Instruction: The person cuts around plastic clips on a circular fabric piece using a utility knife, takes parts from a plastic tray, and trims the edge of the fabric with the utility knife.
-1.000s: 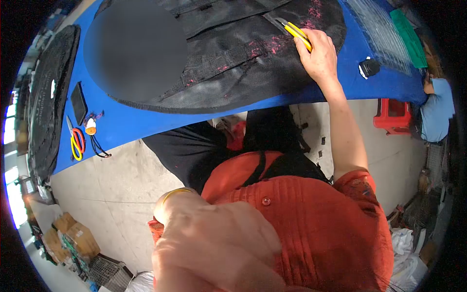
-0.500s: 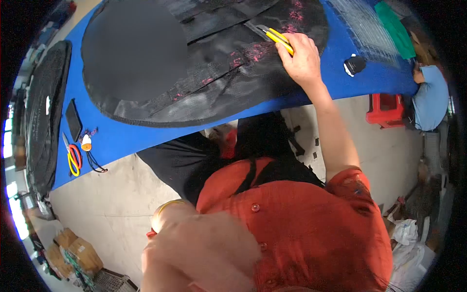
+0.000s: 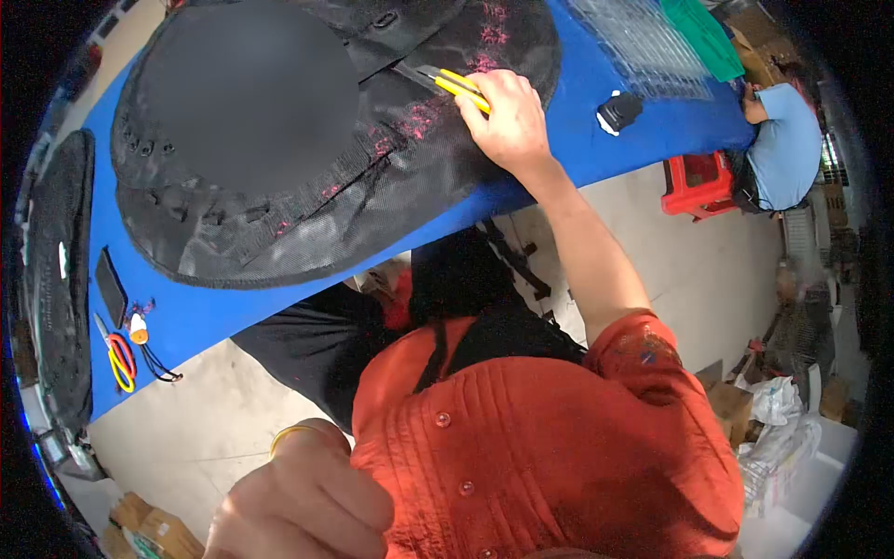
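We've got the right hand closed around the yellow cutter, upper center of frame, blade out over the black fabric beside pink threads. Our left hand is at lower left in front of the red shirt, fingers bent; we can't tell if it's pinching anything. We see scissors on the blue table, left edge.
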